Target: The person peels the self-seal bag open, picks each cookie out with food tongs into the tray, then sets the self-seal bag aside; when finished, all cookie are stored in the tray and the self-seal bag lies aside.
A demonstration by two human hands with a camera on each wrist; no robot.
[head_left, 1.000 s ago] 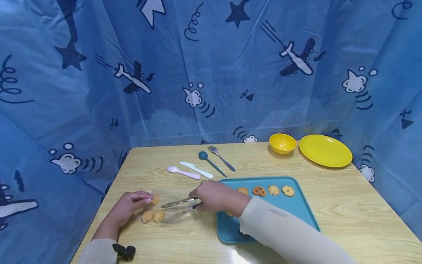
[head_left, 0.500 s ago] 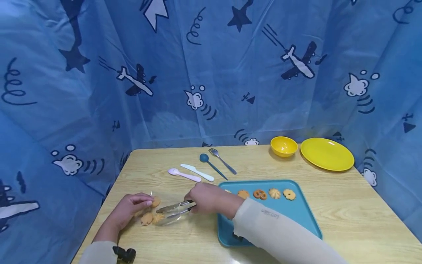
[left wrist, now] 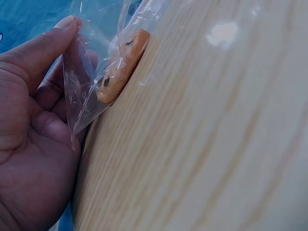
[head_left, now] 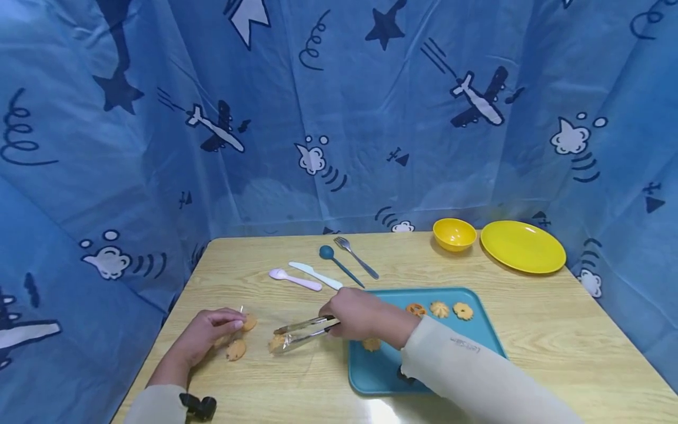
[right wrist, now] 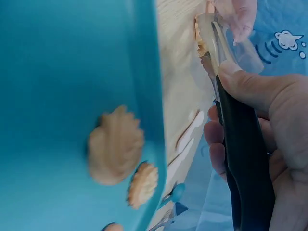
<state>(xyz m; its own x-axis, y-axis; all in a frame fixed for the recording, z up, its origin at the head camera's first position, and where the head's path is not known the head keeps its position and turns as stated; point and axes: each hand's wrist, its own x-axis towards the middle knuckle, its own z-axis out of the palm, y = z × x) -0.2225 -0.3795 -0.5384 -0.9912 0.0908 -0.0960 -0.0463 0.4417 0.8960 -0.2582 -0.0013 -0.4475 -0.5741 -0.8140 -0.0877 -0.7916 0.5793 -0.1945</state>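
- One bit of writing, a small dark line on the right sleeve [head_left: 471, 368], too tiny for me to read properly.
- Clear plastic bag [left wrist: 103, 38] is on the left of the table [head_left: 572, 335], with a round cookie [head_left: 249, 322] and a speckled cookie [head_left: 236, 350] showing through it.
- Teal tray [head_left: 479, 330] is near right of center. On it: a pretzel-shaped cookie [head_left: 415, 310] and two flower-shaped cookies [head_left: 439, 309] along the far side, plus a ridged cookie [head_left: 371, 344] at the near left. Arm blocks some of it.
- Yellow bowl [head_left: 454, 234] sits far right, just left of a yellow plate [head_left: 523, 247].
- Left hand [head_left: 209, 333] pinches the bag's film between thumb and fingers, palm not touching the cookies as far as I can see.
- Right hand [head_left: 355, 312] reaches left across the tray, fingers wrapped round the black handles of the tongs [right wrist: 243, 149], thumb lying on top.
- Tongs point left, tips on a scalloped cookie [head_left: 276, 344]; film shows around them, so they look to be inside the bag.
- Far side of the table, left of the bowl: lilac spoon [head_left: 295, 279], pale knife [head_left: 316, 275], dark blue spoon [head_left: 341, 266], metal fork [head_left: 357, 258].
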